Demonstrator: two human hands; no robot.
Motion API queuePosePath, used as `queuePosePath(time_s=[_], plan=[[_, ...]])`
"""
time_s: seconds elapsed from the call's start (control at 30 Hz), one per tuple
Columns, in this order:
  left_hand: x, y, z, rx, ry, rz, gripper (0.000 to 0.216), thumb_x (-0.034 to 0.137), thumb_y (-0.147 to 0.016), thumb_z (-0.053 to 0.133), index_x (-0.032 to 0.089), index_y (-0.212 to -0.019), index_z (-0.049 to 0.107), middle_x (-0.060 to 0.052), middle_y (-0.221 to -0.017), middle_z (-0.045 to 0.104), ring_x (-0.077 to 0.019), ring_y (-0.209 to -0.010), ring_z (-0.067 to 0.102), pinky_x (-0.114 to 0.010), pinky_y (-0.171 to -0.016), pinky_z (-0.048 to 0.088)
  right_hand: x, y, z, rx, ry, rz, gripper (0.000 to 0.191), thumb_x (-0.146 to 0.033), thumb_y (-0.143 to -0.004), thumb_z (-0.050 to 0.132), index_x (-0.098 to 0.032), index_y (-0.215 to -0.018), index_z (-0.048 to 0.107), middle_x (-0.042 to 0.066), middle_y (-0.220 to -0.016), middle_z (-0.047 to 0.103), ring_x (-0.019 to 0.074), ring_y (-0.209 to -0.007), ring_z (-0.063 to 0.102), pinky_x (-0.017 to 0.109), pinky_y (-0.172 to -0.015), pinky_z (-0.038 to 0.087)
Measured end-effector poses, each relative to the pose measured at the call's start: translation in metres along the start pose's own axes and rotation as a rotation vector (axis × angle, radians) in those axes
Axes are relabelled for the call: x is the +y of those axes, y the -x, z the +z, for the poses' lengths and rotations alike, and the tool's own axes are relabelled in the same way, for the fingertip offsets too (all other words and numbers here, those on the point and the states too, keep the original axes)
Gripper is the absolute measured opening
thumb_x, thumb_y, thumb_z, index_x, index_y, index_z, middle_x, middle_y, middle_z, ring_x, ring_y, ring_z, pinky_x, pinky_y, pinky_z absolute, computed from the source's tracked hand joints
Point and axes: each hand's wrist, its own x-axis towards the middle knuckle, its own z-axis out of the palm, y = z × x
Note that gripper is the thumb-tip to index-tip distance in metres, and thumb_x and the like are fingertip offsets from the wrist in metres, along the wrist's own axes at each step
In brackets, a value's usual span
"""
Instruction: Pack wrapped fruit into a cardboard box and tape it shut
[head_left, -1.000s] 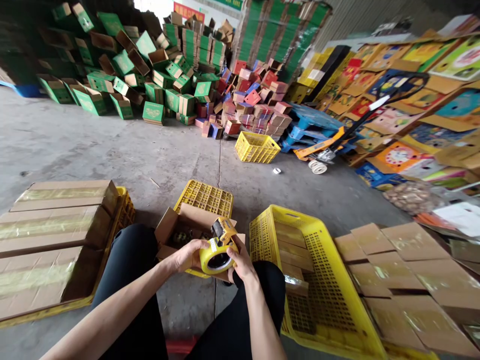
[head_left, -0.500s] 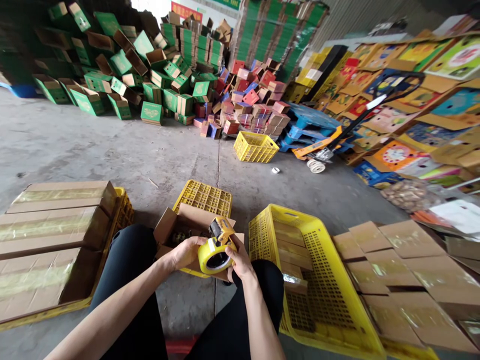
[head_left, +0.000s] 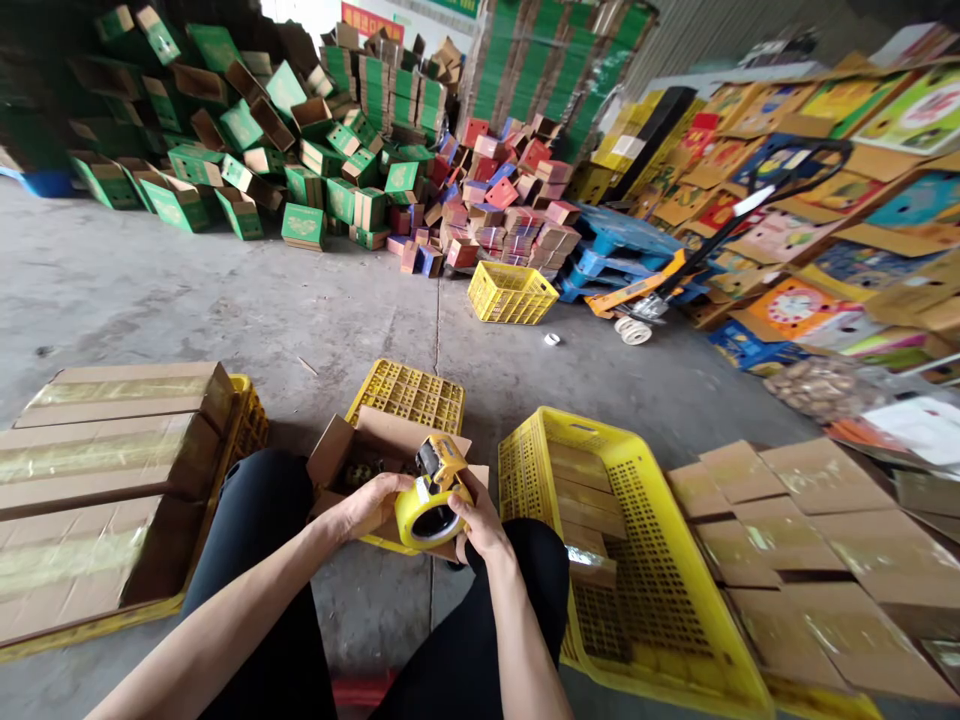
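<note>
Both my hands hold a yellow tape dispenser (head_left: 433,492) with a roll of yellowish tape on it, just above my knees. My left hand (head_left: 369,503) grips the roll from the left, fingers curled round its edge. My right hand (head_left: 476,522) is wrapped round the dispenser from the right, thumb near the roll. Right behind the dispenser an open cardboard box (head_left: 360,450) rests on an upturned yellow crate (head_left: 409,393); dark items show inside it.
A yellow crate (head_left: 645,500) with taped boxes stands at my right, beside rows of taped cardboard boxes (head_left: 795,540). More taped boxes (head_left: 105,450) lie on a crate at my left. Across the concrete floor: piles of green boxes (head_left: 247,130), another yellow crate (head_left: 511,291), a pallet jack (head_left: 675,275).
Hardly anything differs: the dispenser and my hands stay in the same spot, and the view has shifted very slightly.
</note>
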Motion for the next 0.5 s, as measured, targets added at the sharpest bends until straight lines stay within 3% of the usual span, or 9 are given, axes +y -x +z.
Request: queuePosePath(time_s=[0.5], plan=[[-0.0026, -0.0024, -0.0072, -0.014, 0.026, -0.024, 0.035, 0.037, -0.085, 0.073, 0.013, -0.109, 0.081, -0.013, -0.100, 0.083, -0.0331, -0.107, 0.077, -0.042, -0.106, 0.052, -0.0003, -0.0005, 0.0017, 0.075, -0.025, 0.027, 0.073, -0.064, -0.065, 0.096, -0.026, -0.121, 0.072, 0.009, -0.113, 0.081, 0.0360, -0.109, 0.076, 0.047, -0.096, 0.058]])
